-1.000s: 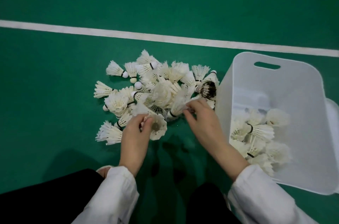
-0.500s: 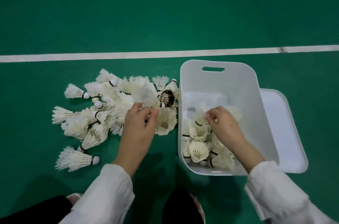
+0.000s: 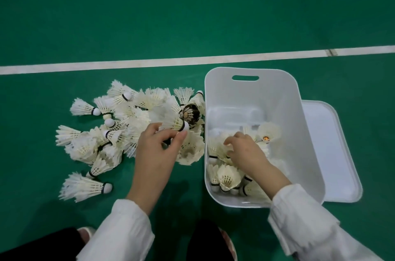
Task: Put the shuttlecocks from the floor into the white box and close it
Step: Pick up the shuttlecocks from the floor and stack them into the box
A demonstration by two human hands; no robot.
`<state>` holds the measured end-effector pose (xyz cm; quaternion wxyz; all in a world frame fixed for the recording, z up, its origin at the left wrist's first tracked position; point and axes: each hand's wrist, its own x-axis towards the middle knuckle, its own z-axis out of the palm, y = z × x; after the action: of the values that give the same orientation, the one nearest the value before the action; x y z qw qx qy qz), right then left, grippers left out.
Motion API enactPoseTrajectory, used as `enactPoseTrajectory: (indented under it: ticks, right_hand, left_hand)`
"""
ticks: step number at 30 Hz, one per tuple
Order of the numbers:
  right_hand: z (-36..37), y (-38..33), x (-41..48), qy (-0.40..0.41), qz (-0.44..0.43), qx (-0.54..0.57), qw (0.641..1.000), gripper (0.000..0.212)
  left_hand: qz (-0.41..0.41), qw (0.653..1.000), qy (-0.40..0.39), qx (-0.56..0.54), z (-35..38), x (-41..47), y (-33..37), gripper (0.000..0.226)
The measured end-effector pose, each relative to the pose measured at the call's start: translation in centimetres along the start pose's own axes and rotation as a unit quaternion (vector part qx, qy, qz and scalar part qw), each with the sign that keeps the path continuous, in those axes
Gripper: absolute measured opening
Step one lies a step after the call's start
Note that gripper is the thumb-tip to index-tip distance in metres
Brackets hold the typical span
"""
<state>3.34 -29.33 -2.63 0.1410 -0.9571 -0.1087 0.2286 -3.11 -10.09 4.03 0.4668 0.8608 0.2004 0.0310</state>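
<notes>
A pile of white feather shuttlecocks (image 3: 119,139) lies on the green floor left of the white box (image 3: 307,132), which stands open. Among them is one dark-feathered shuttlecock (image 3: 190,113). My left hand (image 3: 156,154) is at the pile's near right edge, thumb and forefinger pinching a shuttlecock (image 3: 173,121) by its cork end. My right hand (image 3: 245,151) is inside the box, its fingers loosely bent and resting on the several shuttlecocks (image 3: 228,177) lying there. Feathers partly hide its fingertips.
The box's white lid (image 3: 333,154) lies flat on the floor against the box's right side. One shuttlecock (image 3: 83,188) lies apart at the pile's near left. A white court line (image 3: 149,63) runs behind the pile and box. My knees and shoes are at the bottom edge.
My right hand carried a shuttlecock from the pile into the box and now rests there. My left hand shifted right along the pile's edge. The view swung right, bringing the lid into sight.
</notes>
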Motion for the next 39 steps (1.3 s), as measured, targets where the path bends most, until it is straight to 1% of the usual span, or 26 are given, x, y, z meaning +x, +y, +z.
enactPoseTrajectory:
  ticks: [2, 3, 4, 6, 8, 10, 11, 13, 16, 18, 19, 22, 24, 26, 29, 32, 34, 37, 39]
  right_hand:
    - [-1.8, -1.0, -1.5, 0.056, -0.019, 0.068, 0.996, 0.039]
    - [-2.9, -1.7, -2.5, 0.080, -0.041, 0.107, 0.990, 0.041]
    - [-4.1, -2.6, -3.5, 0.085, -0.070, 0.145, 0.983, 0.044]
    - [-5.9, -4.6, -5.5, 0.048, -0.135, 0.197, 0.970, 0.055]
    - [-6.5, -6.4, -6.7, 0.012, -0.177, 0.195, 0.964, 0.069]
    - [-6.2, -7.3, -6.9, 0.028, -0.183, 0.192, 0.964, 0.077]
    - [-6.1, -7.6, -6.9, 0.050, -0.185, 0.195, 0.962, 0.077]
    - [-6.0, -7.9, -6.6, 0.082, -0.205, 0.187, 0.957, 0.069]
    - [-6.6, -7.2, -6.0, 0.111, -0.227, 0.175, 0.952, 0.046]
    - [-7.5, -5.9, -5.5, 0.158, -0.200, 0.201, 0.946, 0.028]
    - [-8.1, -5.0, -5.3, 0.173, -0.179, 0.212, 0.945, 0.022]
    - [-9.2, -2.1, -3.8, 0.166, -0.104, 0.198, 0.960, 0.019]
    - [-9.0, -0.1, -2.0, 0.159, -0.052, 0.209, 0.964, 0.018]
    - [-7.7, 1.3, 0.3, 0.131, -0.008, 0.239, 0.962, 0.018]
    - [-4.1, 1.9, 4.0, 0.065, 0.027, 0.243, 0.967, 0.025]
    - [-0.8, 1.4, 6.8, 0.050, 0.070, 0.243, 0.966, 0.021]
    - [0.6, 1.1, 8.2, 0.043, 0.100, 0.236, 0.966, 0.019]
    - [1.9, 0.9, 9.2, 0.015, 0.114, 0.208, 0.971, 0.027]
    - [2.6, 0.9, 9.4, -0.016, 0.100, 0.176, 0.979, 0.022]
  left_hand:
    - [-0.004, 1.000, 0.005, -0.004, 0.0, -0.1, 0.3, 0.023]
    - [-0.006, 1.000, 0.010, -0.010, 0.0, -0.1, 0.4, 0.024]
    - [-0.006, 1.000, 0.014, -0.019, 0.0, -0.1, 0.7, 0.023]
    - [0.005, 0.999, 0.023, -0.035, 0.0, -0.1, 1.3, 0.020]
    - [0.014, 0.998, 0.031, -0.046, -0.2, -0.3, 1.8, 0.019]
    - [0.016, 0.998, 0.034, -0.058, -0.4, -0.4, 2.0, 0.020]
    - [0.016, 0.997, 0.030, -0.067, -0.5, -0.5, 2.2, 0.020]
    - [0.028, 0.996, 0.009, -0.081, -0.6, -0.6, 2.5, 0.017]
    - [0.062, 0.996, -0.018, -0.061, -0.7, -0.5, 2.9, 0.016]
    - [0.050, 0.994, -0.030, -0.087, -1.2, -0.4, 3.0, 0.023]
    - [0.036, 0.994, -0.036, -0.101, -1.5, -0.3, 2.9, 0.024]
    - [0.030, 0.996, -0.033, -0.079, -2.2, 0.3, 2.0, 0.017]
    - [0.028, 0.996, -0.022, -0.077, -2.2, 0.5, 1.1, 0.026]
    - [0.028, 0.998, -0.019, -0.062, -2.1, 0.5, 0.2, 0.031]
    - [0.043, 0.999, -0.029, 0.008, -1.5, 0.7, -1.2, 0.013]
    - [0.087, 0.993, -0.022, 0.075, -1.1, 1.1, -2.3, 0.008]
    - [0.091, 0.992, -0.027, 0.088, -1.0, 1.3, -2.6, 0.010]
    - [0.088, 0.989, -0.036, 0.110, -0.9, 1.7, -2.9, 0.008]
    - [0.093, 0.989, -0.038, 0.113, -0.7, 2.0, -3.0, 0.007]
